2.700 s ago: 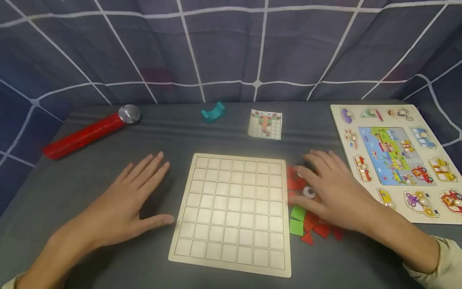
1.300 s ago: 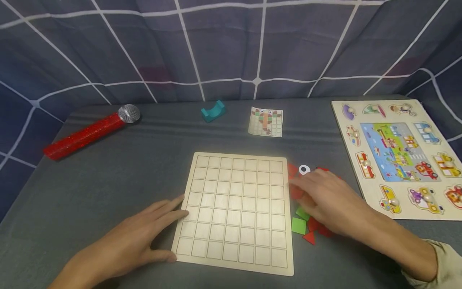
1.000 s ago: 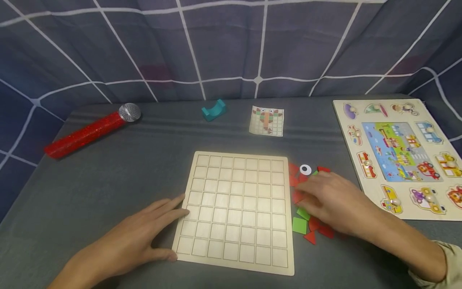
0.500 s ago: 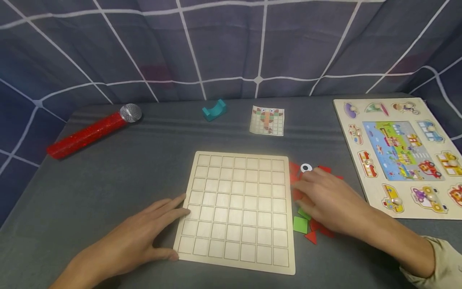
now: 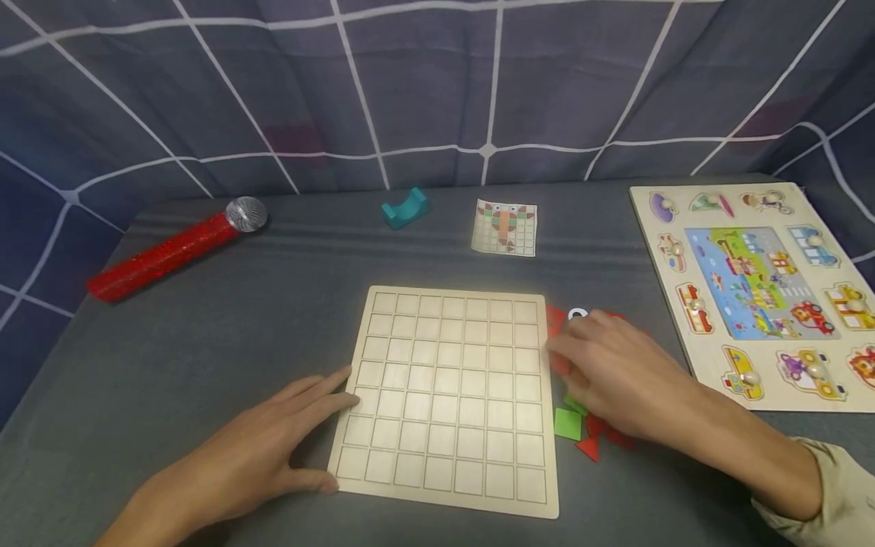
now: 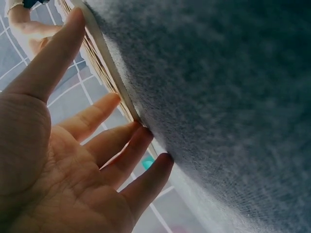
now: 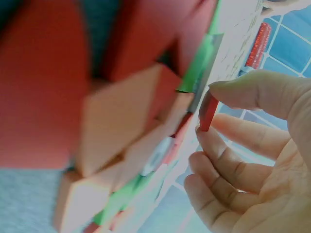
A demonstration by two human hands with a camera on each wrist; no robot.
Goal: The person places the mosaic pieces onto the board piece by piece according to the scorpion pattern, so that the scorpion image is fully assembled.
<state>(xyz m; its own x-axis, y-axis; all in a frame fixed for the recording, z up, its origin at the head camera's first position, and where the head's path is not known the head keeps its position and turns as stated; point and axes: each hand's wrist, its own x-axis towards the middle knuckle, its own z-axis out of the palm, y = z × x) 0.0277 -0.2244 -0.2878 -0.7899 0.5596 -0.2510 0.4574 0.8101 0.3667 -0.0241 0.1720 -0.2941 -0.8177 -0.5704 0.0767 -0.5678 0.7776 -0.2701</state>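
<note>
In the head view a pale wooden grid board (image 5: 444, 406) lies flat on the dark grey table. My left hand (image 5: 256, 441) rests at its left edge, fingers extended and fingertips touching the rim; the left wrist view shows the fingertips along that edge. By the board's right side, my right hand (image 5: 618, 372) is over a pile of loose tiles. Between its thumb and finger it pinches a small red tile (image 7: 209, 111), seen in the right wrist view. Around it are a green square tile (image 5: 568, 423), a red triangle tile (image 5: 588, 448) and a partly covered eye tile (image 5: 577, 312).
A small pattern card (image 5: 505, 228) lies behind the board, with a teal curved block (image 5: 405, 209) to its left. Farther left is a red toy microphone (image 5: 171, 254). A wooden knob puzzle (image 5: 656, 262) lies at the right. A checked curtain (image 5: 424, 83) hangs behind.
My left hand has come from beside the board to its left edge and stayed there. The right hand has curled its fingers among the tiles and now pinches a red tile.
</note>
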